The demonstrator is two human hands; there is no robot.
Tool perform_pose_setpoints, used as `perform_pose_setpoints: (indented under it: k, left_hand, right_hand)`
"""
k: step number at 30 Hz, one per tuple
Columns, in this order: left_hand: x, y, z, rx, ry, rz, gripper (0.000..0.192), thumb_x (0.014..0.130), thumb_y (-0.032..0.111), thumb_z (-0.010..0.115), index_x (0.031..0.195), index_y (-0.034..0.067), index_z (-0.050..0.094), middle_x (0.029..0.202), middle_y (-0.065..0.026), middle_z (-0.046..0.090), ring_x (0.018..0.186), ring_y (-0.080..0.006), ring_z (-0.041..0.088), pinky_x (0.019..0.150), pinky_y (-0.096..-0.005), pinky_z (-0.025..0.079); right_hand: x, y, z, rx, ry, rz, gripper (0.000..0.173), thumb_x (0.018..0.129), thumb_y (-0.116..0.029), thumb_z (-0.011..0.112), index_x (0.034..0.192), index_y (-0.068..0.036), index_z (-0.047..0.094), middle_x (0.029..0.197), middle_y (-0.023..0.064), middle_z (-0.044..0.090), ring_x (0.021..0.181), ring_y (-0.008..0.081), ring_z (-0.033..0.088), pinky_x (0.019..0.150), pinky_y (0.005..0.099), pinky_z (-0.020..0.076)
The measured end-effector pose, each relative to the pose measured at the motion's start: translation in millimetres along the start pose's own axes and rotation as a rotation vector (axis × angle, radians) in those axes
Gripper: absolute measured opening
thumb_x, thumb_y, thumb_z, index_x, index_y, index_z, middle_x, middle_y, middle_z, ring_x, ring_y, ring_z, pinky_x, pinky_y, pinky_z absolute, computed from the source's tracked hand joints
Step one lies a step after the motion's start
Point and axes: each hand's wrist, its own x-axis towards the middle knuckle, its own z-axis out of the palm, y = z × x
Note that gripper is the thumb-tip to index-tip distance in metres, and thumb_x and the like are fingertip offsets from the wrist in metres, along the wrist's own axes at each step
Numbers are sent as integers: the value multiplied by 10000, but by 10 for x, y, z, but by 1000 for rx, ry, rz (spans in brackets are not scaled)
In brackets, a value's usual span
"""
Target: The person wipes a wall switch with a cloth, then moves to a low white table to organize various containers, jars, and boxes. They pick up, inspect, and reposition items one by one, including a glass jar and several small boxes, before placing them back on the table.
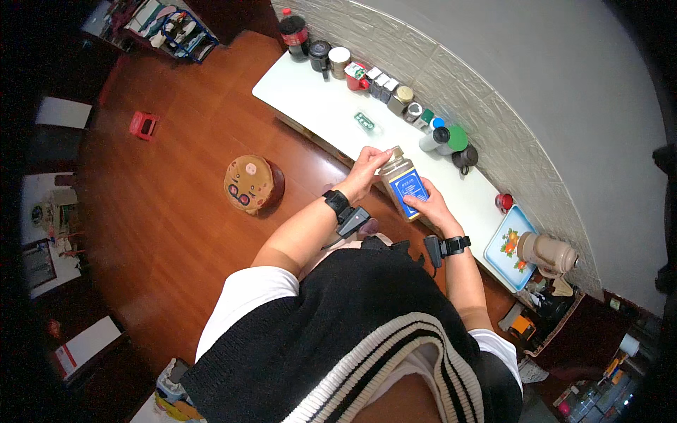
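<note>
A clear jar (402, 182) with a blue, yellow-edged label is tilted in front of me, over the near edge of the white shelf table (328, 100). My right hand (436, 203) grips the lower body of the jar, thumb across the label. At its top, my left hand (365, 172) has its thumb and fingers on the pale gold cap (396, 153). The cap sits on the jar's neck. What the jar contains looks brownish and cannot be made out clearly. On the table beyond lies a small clear packet with a green label (364, 121).
Along the wall stand a cola bottle (294, 37), a black mug (319, 55), a red mug (356, 78), a green-lidded container (456, 138) and several jars. A beige thermos (545, 253) rests on a blue tray (502, 248). A round stool (248, 185) and red stool (143, 126) occupy the floor.
</note>
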Motion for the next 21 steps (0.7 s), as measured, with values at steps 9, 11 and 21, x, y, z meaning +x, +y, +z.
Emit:
perform_pose_setpoints:
  k: [9, 11, 21]
  left_hand:
    - [-154, 846, -1010, 116, 104, 21, 461, 820, 364, 701, 1122, 107, 465, 1027, -36, 556, 917, -129, 517, 823, -305, 434]
    - [-275, 1100, -1459, 98, 138, 13, 439, 872, 444, 610, 1143, 113, 511, 1126, 1, 550, 1034, -125, 502, 877, -313, 417]
    - [-401, 1967, -2707, -393, 140, -64, 530, 954, 541, 345, 1162, 96, 544, 1082, -53, 607, 942, -193, 553, 771, -333, 479]
  right_hand:
    - [642, -601, 730, -165, -203, -53, 771, 685, -244, 825, 1311, -21, 433, 1162, 82, 569, 1040, 156, 548, 923, 293, 439]
    - [911, -706, 1152, -173, -204, -134, 800, 668, -270, 839, 1304, -8, 431, 1129, 99, 581, 1006, 157, 564, 882, 280, 462]
    - [1785, -1311, 2480, 139, -276, -351, 970, 624, -203, 861, 1381, -49, 274, 1297, 90, 447, 1183, 196, 453, 998, 337, 393]
